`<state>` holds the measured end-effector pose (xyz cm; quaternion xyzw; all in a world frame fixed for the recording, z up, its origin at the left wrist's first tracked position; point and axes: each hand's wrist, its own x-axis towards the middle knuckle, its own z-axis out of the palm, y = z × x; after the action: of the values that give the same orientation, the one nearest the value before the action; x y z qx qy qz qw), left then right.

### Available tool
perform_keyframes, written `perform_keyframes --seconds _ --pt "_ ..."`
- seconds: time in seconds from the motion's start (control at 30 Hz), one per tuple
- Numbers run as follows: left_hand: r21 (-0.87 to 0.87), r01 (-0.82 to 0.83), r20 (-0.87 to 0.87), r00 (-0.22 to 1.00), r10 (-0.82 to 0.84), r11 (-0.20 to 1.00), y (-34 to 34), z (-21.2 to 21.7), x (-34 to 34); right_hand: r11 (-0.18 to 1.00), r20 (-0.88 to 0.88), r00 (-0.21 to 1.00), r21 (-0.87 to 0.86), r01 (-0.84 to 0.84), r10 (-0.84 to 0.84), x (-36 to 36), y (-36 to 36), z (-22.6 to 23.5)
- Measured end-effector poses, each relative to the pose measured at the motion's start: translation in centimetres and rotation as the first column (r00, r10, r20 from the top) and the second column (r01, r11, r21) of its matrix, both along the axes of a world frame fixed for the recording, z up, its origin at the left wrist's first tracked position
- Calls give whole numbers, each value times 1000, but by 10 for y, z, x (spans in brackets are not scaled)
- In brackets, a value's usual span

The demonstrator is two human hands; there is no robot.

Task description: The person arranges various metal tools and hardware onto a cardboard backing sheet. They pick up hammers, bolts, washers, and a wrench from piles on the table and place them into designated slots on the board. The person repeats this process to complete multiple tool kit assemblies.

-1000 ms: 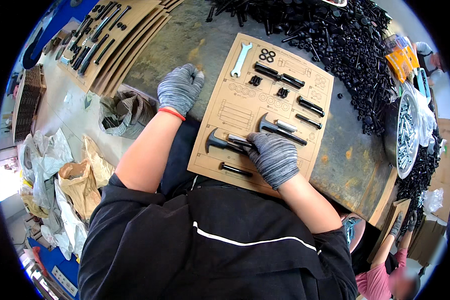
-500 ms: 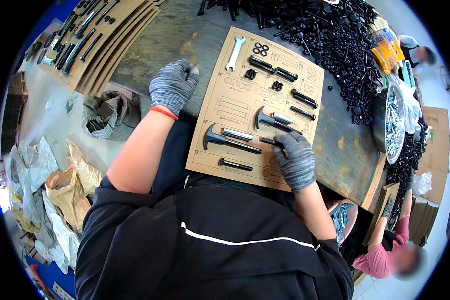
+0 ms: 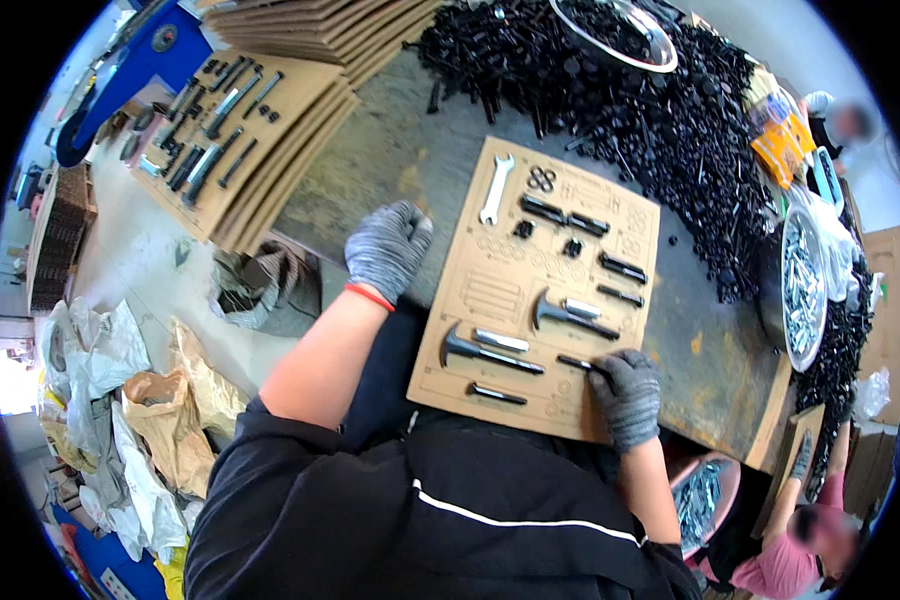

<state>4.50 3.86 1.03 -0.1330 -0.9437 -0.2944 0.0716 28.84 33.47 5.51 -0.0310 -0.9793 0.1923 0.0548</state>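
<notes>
My right hand (image 3: 628,398), in a grey knit glove, pinches the end of a short black bolt (image 3: 573,362) over the lower right of a printed brown cardboard board (image 3: 450,365). Just left of that bolt lies a black hammer-shaped piece (image 3: 490,354), with a silver cylinder (image 3: 501,340) above it. A second hammer-shaped piece (image 3: 574,318) is higher up. The board also carries an open-ended wrench (image 3: 497,189), black rings (image 3: 541,179) and several dark bolts (image 3: 624,267). My left hand (image 3: 388,250), gloved too, is a closed fist at the table edge; its inside is hidden.
A heap of black bolts (image 3: 610,120) covers the far table, with a metal bowl (image 3: 660,60) in it. At left are stacked boards (image 3: 300,150) bearing hardware. A basin of silver bolts (image 3: 798,290) stands right. A co-worker in pink (image 3: 785,565) works at lower right.
The whole view has shifted, so board and hands appear lower and farther right. My right hand still holds the bolt near the lower hammer-shaped piece; my left hand stays closed.
</notes>
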Motion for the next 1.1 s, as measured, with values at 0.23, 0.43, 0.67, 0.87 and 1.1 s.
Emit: perform_keyframes --seconds 0.23,0.43,0.67,0.87,1.1 --pt "158 0 32 999 -5 987 22 12 -83 916 -231 915 -314 250 -330 12 38 -23" --pt "-84 -159 26 986 162 984 82 19 -190 805 -251 805 -435 403 -538 16 51 -51" --pt "-336 -144 25 987 162 931 106 2 -221 794 -255 780 -411 447 -571 14 49 -51" --pt "-501 48 175 983 47 864 85 26 -190 817 -272 787 -358 452 -554 15 49 -55" --pt "-440 157 317 948 -11 884 63 41 -193 825 -256 802 -352 443 -540 11 46 -48"
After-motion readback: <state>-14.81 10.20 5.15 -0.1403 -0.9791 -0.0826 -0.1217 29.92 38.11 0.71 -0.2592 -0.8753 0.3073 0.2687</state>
